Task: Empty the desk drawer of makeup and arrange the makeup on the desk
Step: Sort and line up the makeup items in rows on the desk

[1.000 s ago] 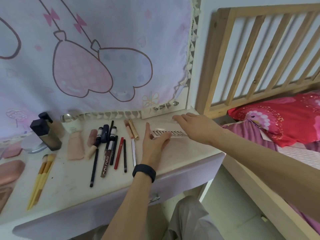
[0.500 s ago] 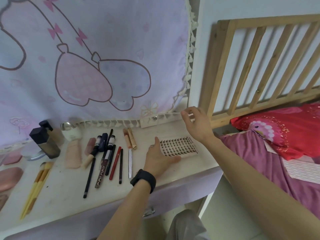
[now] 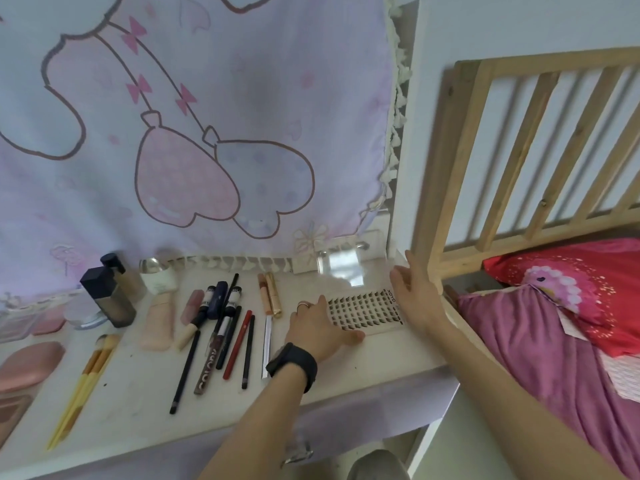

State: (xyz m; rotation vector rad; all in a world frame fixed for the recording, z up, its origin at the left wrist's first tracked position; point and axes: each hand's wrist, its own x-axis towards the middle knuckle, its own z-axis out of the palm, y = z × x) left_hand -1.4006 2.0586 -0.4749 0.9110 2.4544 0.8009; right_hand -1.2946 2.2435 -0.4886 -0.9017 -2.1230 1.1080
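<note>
Here, the lash tray (image 3: 367,311) lies flat on the counter (image 3: 346,375), bracketed by both hands.
Its long axis runs from the left hand (image 3: 320,325) across to the right hand (image 3: 417,299). The left hand, fingers spread and straight, touches the tray's left end. The right hand, fingers likewise straight and gripping nothing, stands at the right end, though contact cannot be told. A clear lid (image 3: 341,271) lies just beyond the tray, nearer the right hand.

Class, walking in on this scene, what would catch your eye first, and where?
The huge pastel cartoon cloth hangs behind the desk. Below it, a lash tray lies on the desk's right end between the left hand and right hand. A red pillow lies on the bed at right.
</note>
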